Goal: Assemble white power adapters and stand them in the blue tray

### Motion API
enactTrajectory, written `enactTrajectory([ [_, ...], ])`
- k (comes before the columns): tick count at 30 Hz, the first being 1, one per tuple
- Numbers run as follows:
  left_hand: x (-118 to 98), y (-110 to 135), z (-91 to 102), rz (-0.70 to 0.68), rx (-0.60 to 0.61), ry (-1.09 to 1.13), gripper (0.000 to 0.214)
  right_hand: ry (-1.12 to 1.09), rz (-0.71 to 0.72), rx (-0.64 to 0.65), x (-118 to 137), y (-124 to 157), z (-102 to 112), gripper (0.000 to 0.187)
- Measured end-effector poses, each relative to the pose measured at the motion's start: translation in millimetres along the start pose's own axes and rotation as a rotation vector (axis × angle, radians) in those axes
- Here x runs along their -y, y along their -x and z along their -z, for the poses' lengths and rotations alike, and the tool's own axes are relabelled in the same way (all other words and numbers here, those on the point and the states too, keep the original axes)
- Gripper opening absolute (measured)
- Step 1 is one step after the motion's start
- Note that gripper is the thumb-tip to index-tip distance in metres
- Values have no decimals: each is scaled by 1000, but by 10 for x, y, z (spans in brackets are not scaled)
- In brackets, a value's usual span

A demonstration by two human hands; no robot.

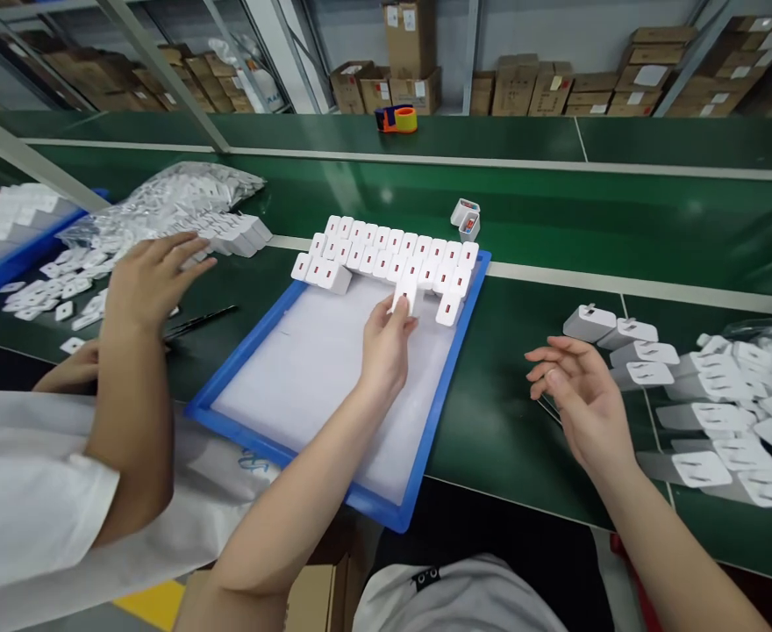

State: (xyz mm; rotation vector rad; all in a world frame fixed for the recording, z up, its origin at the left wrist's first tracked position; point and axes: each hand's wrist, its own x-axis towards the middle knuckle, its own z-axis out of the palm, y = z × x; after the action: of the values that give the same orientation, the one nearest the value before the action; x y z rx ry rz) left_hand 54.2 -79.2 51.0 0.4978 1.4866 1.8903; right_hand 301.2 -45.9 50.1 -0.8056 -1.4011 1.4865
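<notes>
My left hand (386,347) is closed on a white charger (405,290), pinched between thumb and fingers at the front of the packed rows. These rows of white chargers (386,250), each with a small red slot, stand in a blue-rimmed tray (386,509). My right hand (583,404) hovers over the green bench, fingers loosely apart and no charger in them. Just below it shows a thin metal tool (549,409), partly hidden; whether it touches the hand I cannot tell. Close by on the right stand white chargers with metal prongs (629,333).
More chargers (741,421) crowd the right side. Two small white pieces (467,219) stand behind the tray. At left, a co-worker's hand (153,272) reaches over loose white parts (63,290), near dark tweezers (202,321) and a plastic bag (189,186). An orange-yellow tape roll (397,119) sits on the ledge.
</notes>
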Motion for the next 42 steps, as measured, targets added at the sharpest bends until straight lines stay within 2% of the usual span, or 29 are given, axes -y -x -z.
enactTrajectory([
  [3,114,-100,-21,84,-47,-86,34,-4,-24,22,-1,27,-7,34],
  [7,253,-101,-99,28,-93,-182,26,2,-36,18,-2,48,13,31],
  [12,341,-99,-142,-23,-75,-286,19,49,-79,40,-23,53,11,24],
  [20,340,-135,-141,-46,-5,-304,16,102,-110,77,-30,74,3,21],
  [28,397,-201,-117,-40,7,-244,20,140,-99,85,9,75,13,21],
  [34,358,-191,-126,-25,32,-222,14,148,-100,91,13,79,2,21],
  [42,312,-175,-118,-41,12,-299,21,215,-39,89,15,50,9,21],
])
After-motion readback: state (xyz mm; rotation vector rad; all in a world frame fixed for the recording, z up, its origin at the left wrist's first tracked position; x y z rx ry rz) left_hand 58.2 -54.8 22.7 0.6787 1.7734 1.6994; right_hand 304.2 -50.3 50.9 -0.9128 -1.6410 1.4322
